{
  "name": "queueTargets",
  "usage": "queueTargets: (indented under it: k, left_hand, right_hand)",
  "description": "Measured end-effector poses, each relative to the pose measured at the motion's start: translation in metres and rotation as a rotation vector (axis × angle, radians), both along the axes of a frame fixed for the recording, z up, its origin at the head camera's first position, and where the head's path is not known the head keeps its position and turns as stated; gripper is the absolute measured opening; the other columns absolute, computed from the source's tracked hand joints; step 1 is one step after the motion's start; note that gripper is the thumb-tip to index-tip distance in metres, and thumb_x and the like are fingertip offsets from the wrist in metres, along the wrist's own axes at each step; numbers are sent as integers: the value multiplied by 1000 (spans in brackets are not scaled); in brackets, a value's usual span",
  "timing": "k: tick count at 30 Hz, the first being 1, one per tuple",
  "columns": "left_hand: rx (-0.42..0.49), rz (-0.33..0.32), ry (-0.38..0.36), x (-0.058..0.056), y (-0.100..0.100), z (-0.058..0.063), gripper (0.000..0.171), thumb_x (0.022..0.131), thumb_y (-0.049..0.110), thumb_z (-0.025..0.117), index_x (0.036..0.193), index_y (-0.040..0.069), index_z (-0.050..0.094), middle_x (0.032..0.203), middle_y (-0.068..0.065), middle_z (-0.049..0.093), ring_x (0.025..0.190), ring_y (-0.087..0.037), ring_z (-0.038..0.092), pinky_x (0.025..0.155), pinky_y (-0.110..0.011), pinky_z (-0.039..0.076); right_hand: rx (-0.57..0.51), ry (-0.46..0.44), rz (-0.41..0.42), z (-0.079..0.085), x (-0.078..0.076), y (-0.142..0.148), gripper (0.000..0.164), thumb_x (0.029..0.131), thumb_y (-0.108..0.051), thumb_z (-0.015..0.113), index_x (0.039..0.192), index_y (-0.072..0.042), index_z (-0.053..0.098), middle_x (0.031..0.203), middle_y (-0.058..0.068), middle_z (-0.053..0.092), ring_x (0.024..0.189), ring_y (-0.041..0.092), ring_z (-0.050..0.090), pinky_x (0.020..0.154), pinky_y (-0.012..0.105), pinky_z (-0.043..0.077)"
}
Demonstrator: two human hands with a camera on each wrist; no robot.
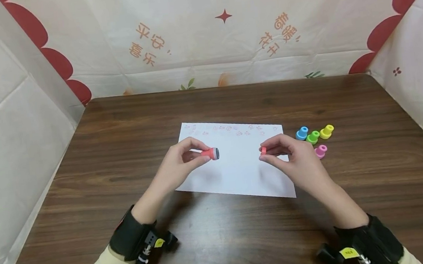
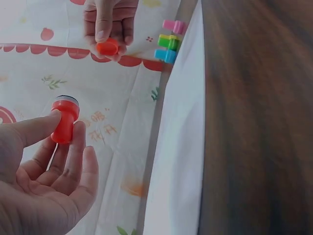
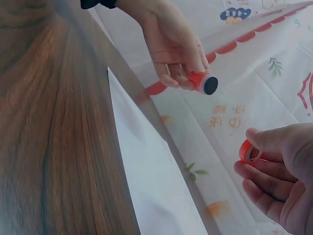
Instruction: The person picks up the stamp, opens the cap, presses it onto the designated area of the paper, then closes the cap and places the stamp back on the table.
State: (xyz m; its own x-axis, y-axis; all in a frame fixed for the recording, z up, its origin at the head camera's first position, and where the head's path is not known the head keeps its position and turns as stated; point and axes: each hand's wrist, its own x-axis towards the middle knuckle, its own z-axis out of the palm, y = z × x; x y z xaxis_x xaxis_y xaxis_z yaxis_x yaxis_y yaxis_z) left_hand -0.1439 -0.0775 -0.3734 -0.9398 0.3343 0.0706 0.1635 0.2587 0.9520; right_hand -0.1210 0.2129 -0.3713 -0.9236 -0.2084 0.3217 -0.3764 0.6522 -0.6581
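Note:
Between thumb and fingers my left hand pinches a red stamp, held sideways above the paper. Its dark round stamping face is bare and points toward the right hand. My right hand pinches a small red cap, whose hollow side shows in the right wrist view. Stamp and cap are apart, with a gap over the sheet. Beneath both hands lies a white sheet of paper, with small reddish prints along its far edge.
Right of the paper stand a blue stamp, a green stamp, a yellow stamp and a pink stamp, close to the right hand. A brown wooden table carries everything. Printed cloth hangs behind and at the sides.

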Motion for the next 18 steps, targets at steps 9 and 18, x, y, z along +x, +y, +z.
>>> queueTargets:
  k: [9, 18]
  left_hand:
    - [3, -38, 39, -26, 38, 11, 20, 91, 9, 72, 109, 3, 64, 116, -12, 66, 96, -28, 72, 85, -29, 56]
    - [-255, -56, 200, -62, 94, 15, 19, 90, 18, 75, 107, 12, 67, 108, -3, 71, 98, -15, 67, 87, -25, 53]
  right_hand:
    - [-56, 23, -45, 0, 0, 17, 27, 83, -9, 80, 107, -5, 69, 95, 11, 76, 79, -14, 62, 74, 4, 51]
    - [-66, 65, -111, 3, -2, 34, 28, 82, -6, 80, 109, -5, 70, 96, 13, 75, 79, -14, 61, 68, 4, 49]
